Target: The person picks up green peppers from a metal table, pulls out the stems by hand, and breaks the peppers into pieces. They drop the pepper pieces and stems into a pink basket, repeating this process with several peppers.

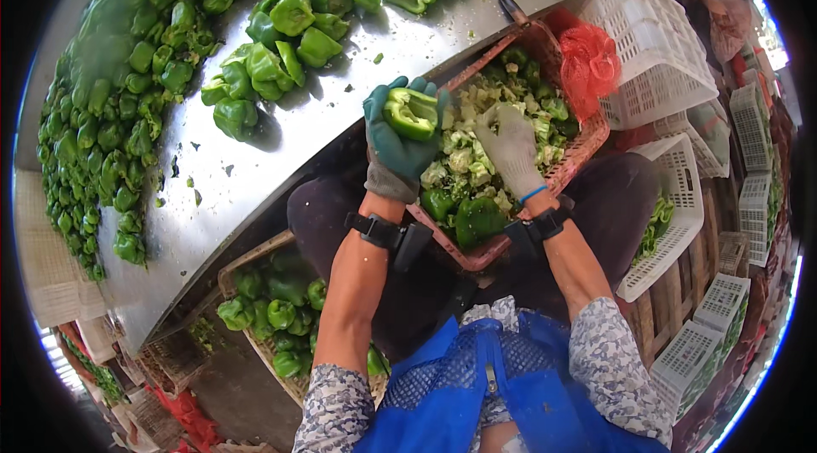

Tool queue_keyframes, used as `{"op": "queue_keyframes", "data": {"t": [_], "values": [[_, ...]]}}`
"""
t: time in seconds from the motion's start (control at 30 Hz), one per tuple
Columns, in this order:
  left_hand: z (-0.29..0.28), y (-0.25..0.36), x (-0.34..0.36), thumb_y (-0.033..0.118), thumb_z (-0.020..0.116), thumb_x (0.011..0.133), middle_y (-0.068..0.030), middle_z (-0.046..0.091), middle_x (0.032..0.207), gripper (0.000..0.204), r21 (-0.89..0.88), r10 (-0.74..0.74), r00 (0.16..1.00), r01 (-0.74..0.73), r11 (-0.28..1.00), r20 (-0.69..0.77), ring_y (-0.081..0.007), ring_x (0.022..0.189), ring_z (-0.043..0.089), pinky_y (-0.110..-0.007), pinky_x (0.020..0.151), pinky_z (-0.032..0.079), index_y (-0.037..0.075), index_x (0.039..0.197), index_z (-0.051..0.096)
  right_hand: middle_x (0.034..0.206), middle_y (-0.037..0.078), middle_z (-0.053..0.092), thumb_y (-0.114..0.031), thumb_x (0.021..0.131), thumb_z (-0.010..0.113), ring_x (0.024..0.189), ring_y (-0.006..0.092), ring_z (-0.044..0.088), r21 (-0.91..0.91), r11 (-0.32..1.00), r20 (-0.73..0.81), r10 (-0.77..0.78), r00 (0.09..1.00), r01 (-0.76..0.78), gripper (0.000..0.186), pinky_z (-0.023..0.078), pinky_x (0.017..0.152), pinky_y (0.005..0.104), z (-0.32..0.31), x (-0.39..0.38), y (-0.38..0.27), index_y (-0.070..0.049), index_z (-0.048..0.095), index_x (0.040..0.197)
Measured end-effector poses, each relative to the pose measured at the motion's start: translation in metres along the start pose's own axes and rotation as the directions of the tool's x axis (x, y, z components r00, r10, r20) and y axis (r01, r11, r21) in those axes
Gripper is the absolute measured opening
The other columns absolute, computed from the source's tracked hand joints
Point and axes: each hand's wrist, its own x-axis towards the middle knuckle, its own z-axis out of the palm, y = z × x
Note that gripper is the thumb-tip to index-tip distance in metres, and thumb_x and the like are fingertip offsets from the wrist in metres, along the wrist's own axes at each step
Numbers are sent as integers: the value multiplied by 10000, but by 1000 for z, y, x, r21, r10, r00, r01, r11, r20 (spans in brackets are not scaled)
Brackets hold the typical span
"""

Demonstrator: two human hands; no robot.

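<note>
My left hand, in a green and grey glove, is closed around a cut-open green bell pepper, its pale hollow inside facing up. My right hand, in a whitish knit glove, is over a red plastic basket between my legs. Its fingers are curled, and whatever they may hold is hidden. Pale pepper cores and green scraps fill the basket, with large green pepper pieces at its near end. A dark-handled knife leans at the table edge beside the basket's far end.
A metal table carries a big heap of whole green peppers at left and cut peppers nearer. Red netting hangs on the basket. White crates stand at right. A crate of peppers sits by my left arm.
</note>
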Motion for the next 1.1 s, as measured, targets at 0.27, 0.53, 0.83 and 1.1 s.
{"op": "queue_keyframes", "data": {"t": [0.27,0.53,0.83,1.1], "values": [[-15,-11,-1,345,563,978,-116,701,994,305,32,-168,962,179,983,-214,-291,948,668,-431,949,535,53,1030,631,1084,125,685,-186,800,787,976,302,684,566,770,-6,-355,935,296,444,545,857,364,-9,-24,-49,-98,615,1199],[-24,-17,-6,438,514,1011,-11,654,903,318,403,6,988,58,914,-157,-156,834,642,-314,782,544,147,964,632,713,-49,540,-178,969,648,436,17,415,809,-39,577,-138,805,-587,237,323,353,190,-19,-9,-55,-39,610,1157],[-15,-2,-2,451,405,1048,25,396,652,405,259,-14,991,48,965,-131,-104,569,380,-282,512,332,204,728,393,466,-110,377,-340,1068,489,358,52,372,462,-555,419,-551,722,-692,286,260,315,194,-35,-5,-40,-111,650,1129],[22,-21,-11,484,321,1069,-148,599,1378,605,228,-109,990,87,970,87,-291,1239,574,-414,1110,426,17,1399,517,741,-93,508,-177,1037,544,441,-19,321,736,-286,589,-176,789,-613,148,246,378,147,-38,8,-31,-142,560,1180]]}}
